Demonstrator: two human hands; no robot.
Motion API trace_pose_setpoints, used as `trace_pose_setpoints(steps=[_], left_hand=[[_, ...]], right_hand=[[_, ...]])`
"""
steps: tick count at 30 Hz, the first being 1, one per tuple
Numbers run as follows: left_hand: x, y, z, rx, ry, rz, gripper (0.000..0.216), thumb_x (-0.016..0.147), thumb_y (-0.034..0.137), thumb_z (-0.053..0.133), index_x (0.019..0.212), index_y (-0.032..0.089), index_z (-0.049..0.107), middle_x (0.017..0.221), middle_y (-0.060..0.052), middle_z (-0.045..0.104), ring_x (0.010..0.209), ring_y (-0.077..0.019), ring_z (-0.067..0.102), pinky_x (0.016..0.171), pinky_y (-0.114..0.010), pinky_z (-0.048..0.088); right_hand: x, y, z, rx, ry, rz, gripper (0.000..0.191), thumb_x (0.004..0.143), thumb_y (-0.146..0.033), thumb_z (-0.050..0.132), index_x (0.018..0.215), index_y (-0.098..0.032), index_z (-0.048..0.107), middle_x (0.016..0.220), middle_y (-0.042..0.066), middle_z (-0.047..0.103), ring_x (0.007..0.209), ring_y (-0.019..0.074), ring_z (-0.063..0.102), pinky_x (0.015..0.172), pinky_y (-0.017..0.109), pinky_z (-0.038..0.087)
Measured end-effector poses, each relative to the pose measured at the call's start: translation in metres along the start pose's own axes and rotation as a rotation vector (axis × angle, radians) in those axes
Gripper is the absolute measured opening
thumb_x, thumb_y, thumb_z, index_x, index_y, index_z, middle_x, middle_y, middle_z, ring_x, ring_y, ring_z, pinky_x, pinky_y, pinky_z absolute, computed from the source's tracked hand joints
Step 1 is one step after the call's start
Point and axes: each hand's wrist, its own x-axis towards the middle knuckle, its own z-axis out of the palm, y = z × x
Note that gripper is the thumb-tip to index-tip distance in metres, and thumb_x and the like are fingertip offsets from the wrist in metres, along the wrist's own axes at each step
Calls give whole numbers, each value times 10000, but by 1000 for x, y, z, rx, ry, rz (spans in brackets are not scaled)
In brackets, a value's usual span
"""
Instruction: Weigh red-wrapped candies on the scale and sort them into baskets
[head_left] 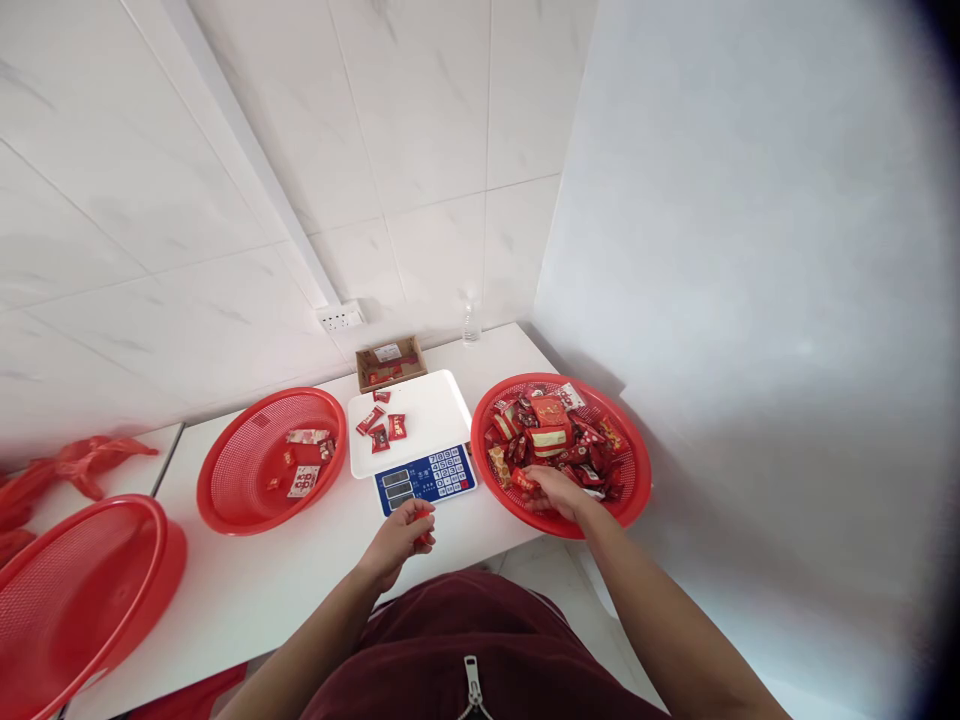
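Note:
My left hand [399, 540] is closed in front of the blue-panelled weighing scale [435, 482], with a bit of red wrapper showing between its fingers. On the scale's white pan [431, 415] lie several small red-wrapped candies [397, 427]. Over the near side of the right red basket [637, 450], my right hand [556, 490] pinches a small red candy packet [523, 480]. Many red and gold packets [551, 440] fill that basket around it. The fingertips of my right hand are partly hidden by the hand itself.
Left of the scale, a red basket [225, 495] holds a few packets [303, 480]; another red basket [82, 600] stands at the table's left end. Behind the scale are a cardboard box [367, 380] and a clear bottle [471, 325]. Red plastic bags [75, 465] lie far left.

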Motion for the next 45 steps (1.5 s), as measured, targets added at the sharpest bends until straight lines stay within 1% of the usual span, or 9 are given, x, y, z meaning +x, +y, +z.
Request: trace_pose_setpoints(steps=[3,7,12,19,22,24,28,36,45], left_hand=[[-3,1,3,1,-13,-8,362,619,401,707,852,186,533,685,37,540,619,-92,547,626,-244,429],[-8,2,1,-17,-12,-11,350,632,388,702,855,182,526,684,33,542,628,-95,547,640,-251,431],[-12,0,-12,-39,5,-13,357,626,395,708,855,184,534,681,33,538,621,-94,541,644,-253,425],[-8,11,-43,-33,3,-29,357,609,392,716,835,183,535,674,35,538,609,-91,534,653,-260,432],[-5,19,-49,-21,-16,-33,355,606,383,718,836,182,536,671,36,540,609,-93,537,657,-262,435],[-3,24,-52,-8,-37,-36,351,609,378,716,839,182,536,674,36,542,618,-96,541,663,-264,437],[1,27,-59,14,-64,-37,335,622,371,706,844,183,539,680,33,545,626,-98,541,662,-261,435],[13,25,-73,-1,-78,-57,351,617,374,711,855,182,541,672,38,544,617,-92,536,667,-260,433],[25,18,-78,9,-96,-67,359,645,388,693,887,183,525,682,37,547,625,-96,544,654,-257,424]], right_hand=[[3,-6,3,115,35,-11,249,779,-401,480,908,-196,540,941,55,634,739,142,625,625,271,508],[19,-6,23,-167,77,-106,344,791,-470,490,969,-185,564,925,65,657,770,151,614,645,255,479],[40,7,35,-347,127,-146,321,730,-283,600,1036,-189,585,971,51,670,878,173,603,753,264,443],[37,20,17,-500,174,-36,118,601,-99,631,647,-198,675,726,74,693,857,250,619,816,351,420],[37,18,23,-499,178,-35,246,611,-92,610,789,-229,708,837,61,710,905,239,617,853,359,416],[39,14,30,-466,166,-64,420,656,-98,566,1035,-250,662,941,41,705,927,204,615,846,329,432],[45,7,40,-414,221,-141,698,725,-97,482,1392,-226,322,1154,54,634,996,164,597,838,279,447],[46,10,38,-589,286,-81,596,678,-95,564,1263,-193,512,1257,98,566,1108,231,537,930,304,381],[32,-2,40,-697,207,-6,222,727,-233,559,896,-148,676,938,106,698,865,217,624,773,283,430]])
